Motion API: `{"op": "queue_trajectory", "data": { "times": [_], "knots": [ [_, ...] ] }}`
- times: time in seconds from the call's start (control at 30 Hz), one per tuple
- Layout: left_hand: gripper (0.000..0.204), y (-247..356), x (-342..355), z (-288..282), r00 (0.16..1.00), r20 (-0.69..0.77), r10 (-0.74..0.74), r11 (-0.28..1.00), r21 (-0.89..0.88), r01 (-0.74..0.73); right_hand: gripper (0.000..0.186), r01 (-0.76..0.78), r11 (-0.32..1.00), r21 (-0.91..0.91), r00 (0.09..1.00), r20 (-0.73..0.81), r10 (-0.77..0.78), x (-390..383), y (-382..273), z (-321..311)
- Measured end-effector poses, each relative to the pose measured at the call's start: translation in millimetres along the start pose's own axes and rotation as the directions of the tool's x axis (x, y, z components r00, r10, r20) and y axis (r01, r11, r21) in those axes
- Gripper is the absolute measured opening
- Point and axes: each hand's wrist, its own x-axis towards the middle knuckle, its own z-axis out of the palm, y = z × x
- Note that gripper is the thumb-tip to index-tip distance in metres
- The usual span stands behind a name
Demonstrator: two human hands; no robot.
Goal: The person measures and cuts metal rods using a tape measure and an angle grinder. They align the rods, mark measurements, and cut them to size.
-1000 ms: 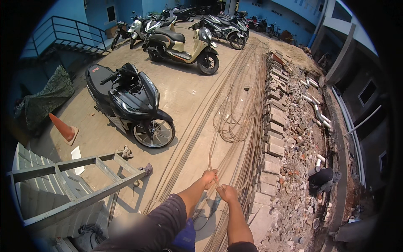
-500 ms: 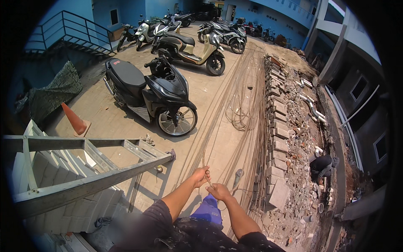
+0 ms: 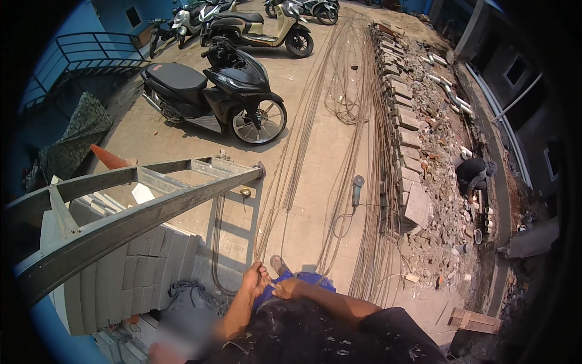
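In front of my waist both hands are closed on a thin brown steel rod. My left hand grips it on the far side, with the rod running up past the fist toward the long rods on the paving. My right hand pinches it close beside the left; its fingertips are partly hidden. Many long thin steel rods stretch away from me along the ground, some looped back in bends. An angle grinder with a cord lies among them, ahead and to the right of my hands.
An aluminium ladder slants across the left, over stacked pale blocks. A black scooter and an orange cone stand beyond. At right, a row of bricks borders rubble, where a person crouches near white pipes.
My view has tipped down and shifted. Both hands, still on the rod, are closer to my body and farther left of the grinder, which now shows fully.
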Motion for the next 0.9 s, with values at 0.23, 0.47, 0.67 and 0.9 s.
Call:
{"op": "queue_trajectory", "data": {
  "times": [0.23, 0.47, 0.67, 0.9],
  "knots": [
    [0.013, -69.3, -30.9, 32.3, 0.987, 0.132, 0.087, 0.979, 0.171, -0.109, 0.050, -0.249, 0.968, -0.030, 0.939, -0.252, 0.234, -93.5, -13.0, 30.0],
    [0.027, -178.5, -45.5, 89.3, 0.976, 0.210, 0.055, 0.960, 0.259, -0.109, 0.055, -0.347, 0.931, 0.110, 0.778, -0.520, 0.352, -185.7, 50.1, 69.6],
    [0.033, -254.7, -46.3, 95.5, 0.979, 0.203, 0.024, 0.987, 0.149, -0.055, 0.040, -0.221, 0.966, 0.135, 0.830, -0.494, 0.259, -218.7, 77.7, 76.6],
    [0.028, -279.1, -31.1, 76.3, 0.992, 0.112, 0.060, 0.973, 0.214, -0.083, 0.034, -0.197, 0.940, 0.278, 0.847, -0.435, 0.306, -203.5, 112.8, 93.7]
  ]
}}
